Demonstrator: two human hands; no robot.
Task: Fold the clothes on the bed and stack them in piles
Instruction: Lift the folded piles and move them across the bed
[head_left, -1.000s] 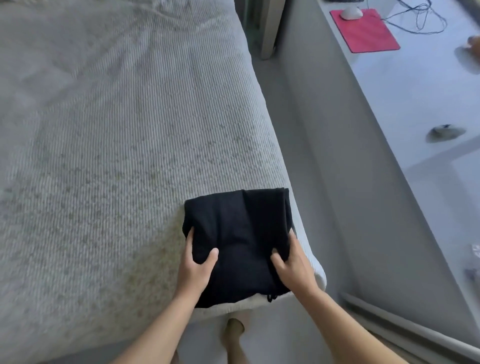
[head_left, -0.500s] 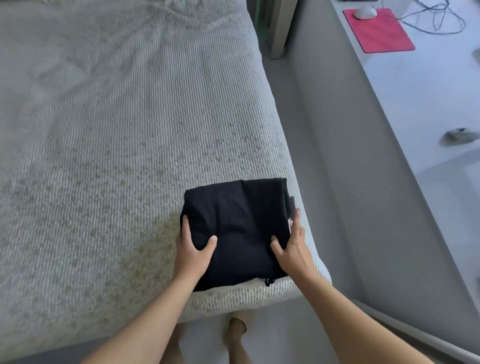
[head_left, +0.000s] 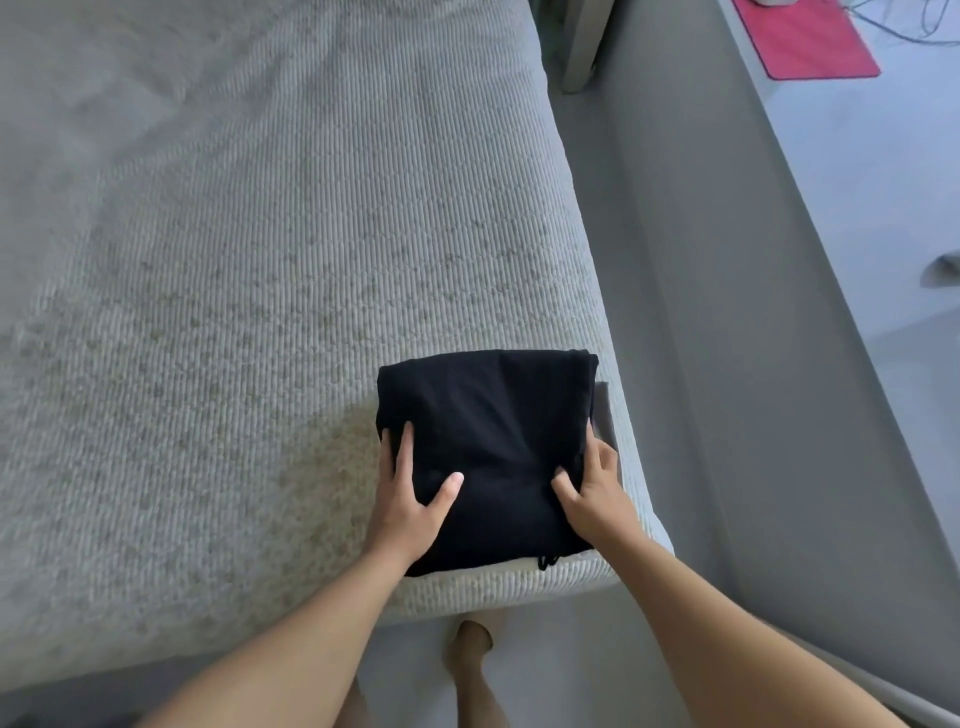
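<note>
A folded black garment (head_left: 493, 415) lies on the ribbed cream bedcover (head_left: 260, 312) at the bed's near right corner. My left hand (head_left: 410, 499) rests on its left side, fingers straight along the edge and thumb flat on top. My right hand (head_left: 592, 488) holds the right side, with its thumb on top and its fingers curled over the edge. A short black cord end (head_left: 548, 561) pokes out at the near edge. A narrow grey strip (head_left: 605, 410) shows beside the garment's right edge.
A grey floor strip (head_left: 701, 364) runs between the bed and a white desk (head_left: 857, 182) on the right, which carries a red mouse pad (head_left: 810, 41) and cables. A pale post (head_left: 582, 47) stands at the far bed corner. My bare foot (head_left: 467, 644) is below the bed edge.
Both hands have stayed on the black garment. My right fingers have gone from lying straight along its edge to curling over it. The view has tipped slightly.
</note>
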